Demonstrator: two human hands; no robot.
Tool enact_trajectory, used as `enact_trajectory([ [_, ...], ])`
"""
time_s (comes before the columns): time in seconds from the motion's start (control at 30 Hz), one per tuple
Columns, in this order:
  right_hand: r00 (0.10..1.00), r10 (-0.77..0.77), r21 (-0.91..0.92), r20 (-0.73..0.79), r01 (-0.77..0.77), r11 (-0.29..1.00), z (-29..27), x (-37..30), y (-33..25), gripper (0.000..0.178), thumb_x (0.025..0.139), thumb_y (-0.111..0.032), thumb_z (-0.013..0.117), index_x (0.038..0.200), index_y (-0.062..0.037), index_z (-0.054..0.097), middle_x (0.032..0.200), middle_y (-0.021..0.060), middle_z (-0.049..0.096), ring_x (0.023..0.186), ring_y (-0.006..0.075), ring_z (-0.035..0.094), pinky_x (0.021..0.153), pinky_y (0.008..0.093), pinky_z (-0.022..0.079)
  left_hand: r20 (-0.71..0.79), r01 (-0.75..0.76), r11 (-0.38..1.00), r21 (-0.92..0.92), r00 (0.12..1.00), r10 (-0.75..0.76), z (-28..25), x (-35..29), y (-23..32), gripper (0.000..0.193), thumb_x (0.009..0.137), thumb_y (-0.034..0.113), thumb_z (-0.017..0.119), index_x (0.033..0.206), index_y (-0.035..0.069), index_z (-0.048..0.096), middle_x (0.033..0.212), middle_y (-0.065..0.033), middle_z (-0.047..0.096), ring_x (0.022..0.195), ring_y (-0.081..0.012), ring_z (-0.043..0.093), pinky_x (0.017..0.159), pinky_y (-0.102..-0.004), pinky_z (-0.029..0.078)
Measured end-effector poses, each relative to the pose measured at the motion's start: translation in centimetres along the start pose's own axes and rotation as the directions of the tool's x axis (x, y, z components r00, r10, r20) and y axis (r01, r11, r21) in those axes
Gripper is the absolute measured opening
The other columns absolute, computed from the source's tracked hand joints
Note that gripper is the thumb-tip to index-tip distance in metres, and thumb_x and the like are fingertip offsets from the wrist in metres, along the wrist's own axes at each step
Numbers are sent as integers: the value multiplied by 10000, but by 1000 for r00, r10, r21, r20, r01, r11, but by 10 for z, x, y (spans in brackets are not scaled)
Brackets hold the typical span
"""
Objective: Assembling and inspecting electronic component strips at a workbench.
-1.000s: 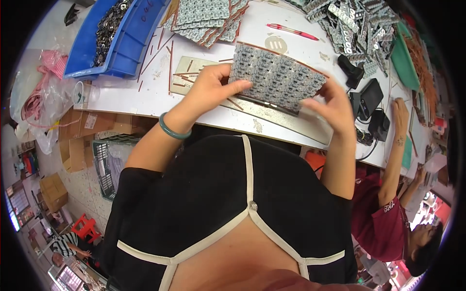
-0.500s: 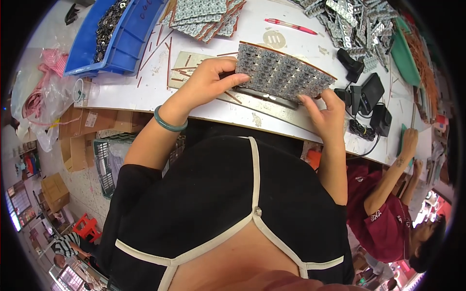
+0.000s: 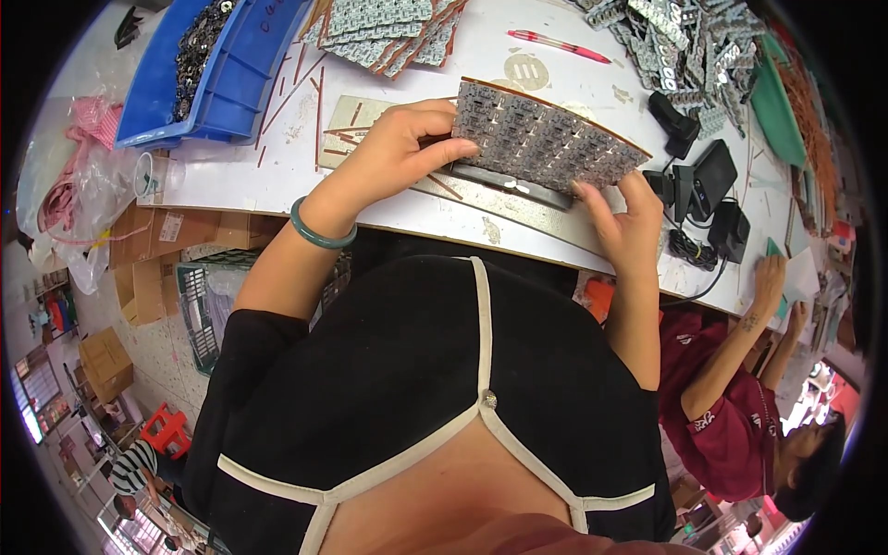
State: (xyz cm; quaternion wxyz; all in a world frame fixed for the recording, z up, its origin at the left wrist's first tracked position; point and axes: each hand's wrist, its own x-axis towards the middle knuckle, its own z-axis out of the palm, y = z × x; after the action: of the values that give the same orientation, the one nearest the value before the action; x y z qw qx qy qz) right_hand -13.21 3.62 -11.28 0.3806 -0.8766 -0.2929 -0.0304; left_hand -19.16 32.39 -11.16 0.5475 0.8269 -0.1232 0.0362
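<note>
Between my hands a grey circuit board panel (image 3: 546,134) with a reddish-brown edge stands tilted up, its lower edge at a dark metal bar (image 3: 513,183) on a flat metal plate (image 3: 481,199). My left hand (image 3: 416,143) pinches the panel's left end, thumb on the near face and fingers behind. At the lower right corner, my right hand (image 3: 622,215) grips it with the thumb in front. Whether the panel's lower edge sits in a slot of the bar cannot be made out.
Stacked panels (image 3: 384,32) lie at the back. A blue bin (image 3: 227,83) of small dark parts stands left. A pen (image 3: 560,46), a heap of separated board strips (image 3: 680,51) and black power adapters (image 3: 712,180) lie right. A co-worker's hand (image 3: 768,282) is at the far right.
My hands and the panel stay almost in place; the panel's face looks darker and slightly more tilted. The co-worker's arm at the right has shifted a little.
</note>
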Motion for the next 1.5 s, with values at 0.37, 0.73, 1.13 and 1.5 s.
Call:
enact_trajectory([
  [0.37,987,-162,-88,-23,159,983,-2,-3,-5,232,757,-77,740,959,8,664,899,111,676,818,196,637,765,286,472,38,-145,989,44,989,143,-1,-2,-7,147,836,86,657,905,-44,658,897,-112,642,773,-197,580,701,-290,452],
  [0.73,895,310,397,321,-424,814,9,11,21,263,878,-91,631,1115,12,581,887,18,636,797,47,547,699,193,423,60,265,964,2,962,-265,9,16,-20,251,923,209,582,946,-34,639,682,38,504,658,-43,415,588,-222,357],
  [1.13,984,178,771,24,-132,623,19,30,-52,285,878,-122,641,1103,41,576,1067,104,640,960,171,602,877,311,461,13,193,673,-714,965,-262,47,3,34,216,876,156,664,1002,-19,650,879,-26,664,748,-75,573,715,-235,486],
  [1.5,859,347,504,-377,-124,855,-23,20,-3,212,859,-113,669,1031,-6,607,922,14,632,816,77,542,721,233,433,236,-455,809,373,889,391,104,50,20,199,804,275,663,879,91,674,875,-79,583,880,-268,535,781,-398,422],
])
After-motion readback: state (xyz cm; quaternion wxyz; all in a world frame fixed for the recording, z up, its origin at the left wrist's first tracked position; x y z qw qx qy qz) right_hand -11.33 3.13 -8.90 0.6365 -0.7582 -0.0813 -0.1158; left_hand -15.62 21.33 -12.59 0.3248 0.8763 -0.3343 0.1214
